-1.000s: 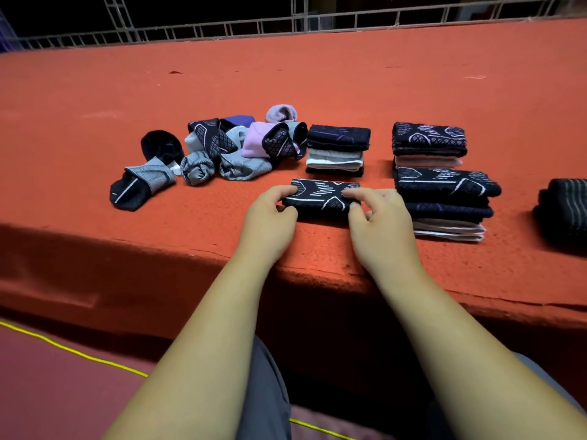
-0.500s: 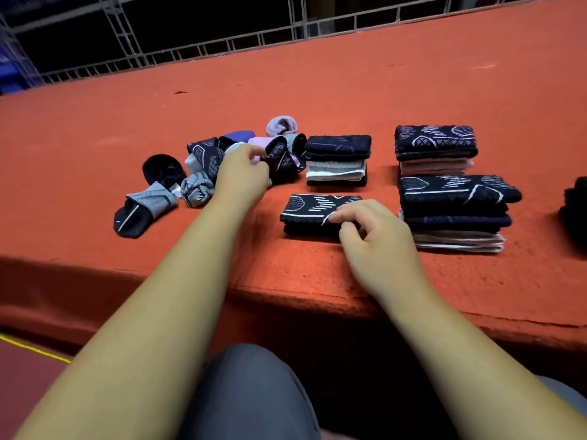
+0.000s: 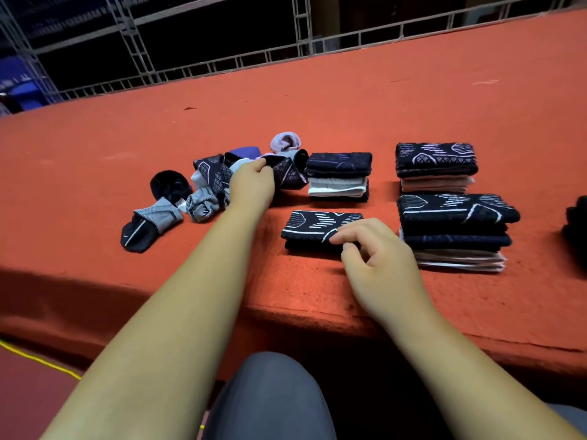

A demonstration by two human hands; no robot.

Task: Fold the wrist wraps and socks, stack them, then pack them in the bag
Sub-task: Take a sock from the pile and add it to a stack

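On the folded patterned sock (image 3: 314, 225) nearest us, our right hand (image 3: 381, 252) pinches a corner, thumb against curled forefinger. Our left hand (image 3: 252, 184) curls its fingers onto a dark sock (image 3: 287, 174) in the loose pile (image 3: 206, 185). Three folded stacks (image 3: 338, 177) stand on the red platform (image 3: 381, 106) alongside.

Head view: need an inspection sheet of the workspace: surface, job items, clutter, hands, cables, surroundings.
Surface: orange felt table.
Job's things: unfolded sock pile at left; folded piece front centre; centre stack, far right stack, near right stack; no bag seen.
Clutter: dark object at right edge, cut off, unidentifiable.
Hands: left hand grips dark patterned sock in the pile; right hand pinches folded piece's near edge.
Cables: yellow line on floor, cord or tape unclear.
Surroundings: metal truss rail behind table; dark beyond.
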